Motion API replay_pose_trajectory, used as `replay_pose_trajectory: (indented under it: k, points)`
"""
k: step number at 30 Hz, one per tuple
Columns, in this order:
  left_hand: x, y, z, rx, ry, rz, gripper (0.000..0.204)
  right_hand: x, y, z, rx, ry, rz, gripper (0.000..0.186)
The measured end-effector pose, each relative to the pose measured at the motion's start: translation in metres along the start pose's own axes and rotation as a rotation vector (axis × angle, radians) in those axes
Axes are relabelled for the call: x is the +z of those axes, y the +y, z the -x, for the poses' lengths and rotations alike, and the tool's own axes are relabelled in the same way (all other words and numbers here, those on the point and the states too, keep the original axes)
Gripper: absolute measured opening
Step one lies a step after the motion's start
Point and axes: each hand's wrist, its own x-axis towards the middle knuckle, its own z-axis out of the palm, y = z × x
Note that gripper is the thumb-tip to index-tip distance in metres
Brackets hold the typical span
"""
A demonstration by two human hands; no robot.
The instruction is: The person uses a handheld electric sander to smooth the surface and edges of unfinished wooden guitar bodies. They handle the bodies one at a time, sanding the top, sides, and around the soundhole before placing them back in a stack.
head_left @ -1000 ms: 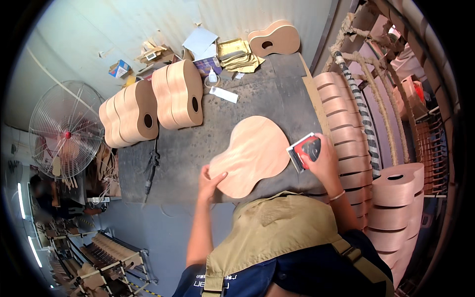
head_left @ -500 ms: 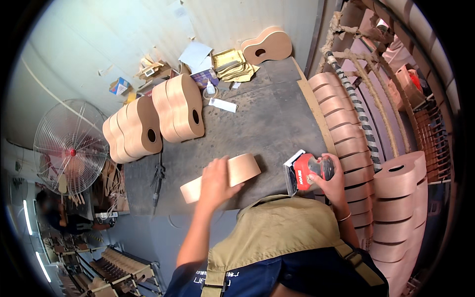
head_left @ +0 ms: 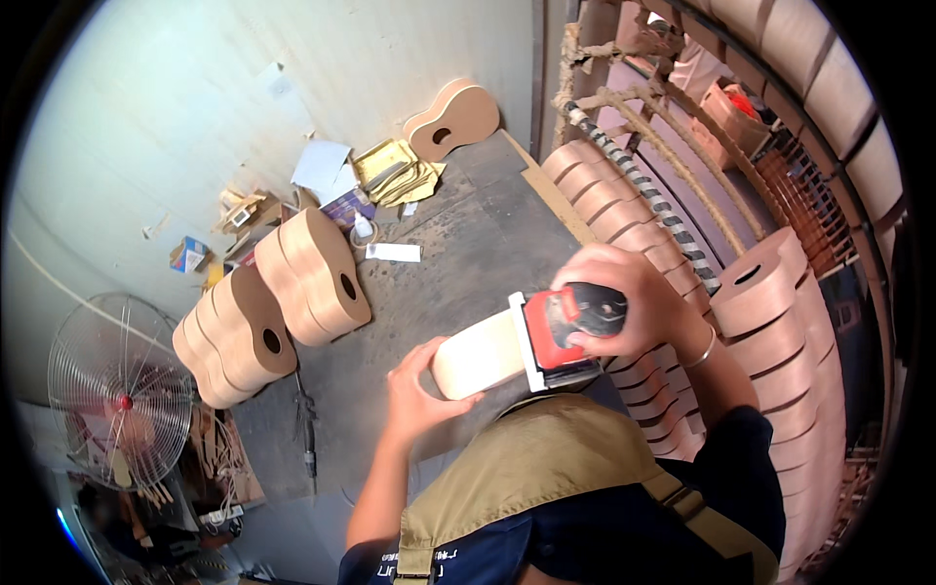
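A pale wooden ukulele body (head_left: 480, 355) rests on its edge near the front of the table, its curved side facing up. The fingers and thumb of my left hand (head_left: 421, 390) wrap round its left end. At the other end, a red and black palm sander (head_left: 564, 327) sits against the wood, its white-edged pad covering that part. My right hand (head_left: 634, 297) grips the sander's black rounded top from the right. The lower face of the pad is hidden.
Stacked ukulele bodies (head_left: 234, 336) stand at the table's left, near a cable with an inline connector (head_left: 308, 429) and a caged fan (head_left: 122, 395). Yellow sandpaper sheets (head_left: 405, 175), a small white bottle (head_left: 362, 224) and another body (head_left: 453, 117) lie further back. More bodies (head_left: 756, 312) line the right.
My right hand has brought the sander leftward onto the ukulele body. My left hand has shifted from over the body to its left end. The whole view has turned somewhat.
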Motion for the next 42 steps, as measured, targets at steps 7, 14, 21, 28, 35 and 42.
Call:
replay_pose_trajectory:
  k: [7, 14, 21, 28, 35, 42]
  points:
    - [0.019, 0.01, -0.02, 0.024, -0.098, 0.059, 0.082, 0.016, -0.02, -0.061, -0.184, -0.192, 0.051, 0.046]
    - [-0.008, -0.023, -0.004, -0.049, -0.104, 0.148, 0.083, 0.01, 0.009, -0.048, -0.125, -0.107, 0.062, 0.051]
    - [-0.004, -0.025, -0.006, -0.058, -0.019, 0.134, 0.081, 0.04, -0.018, -0.087, -0.224, -0.239, -0.013, 0.051]
    - [-0.047, -0.09, 0.04, -0.176, -0.06, 0.298, 0.093, 0.024, 0.019, -0.027, -0.014, -0.131, -0.026, 0.056]
    - [-0.017, -0.019, -0.011, -0.093, -0.184, 0.028, 0.086, 0.048, -0.028, -0.104, -0.173, -0.331, 0.101, 0.056]
    - [-0.078, -0.107, 0.053, -0.241, -0.075, 0.24, 0.092, 0.054, 0.01, -0.044, -0.045, -0.065, -0.203, 0.056]
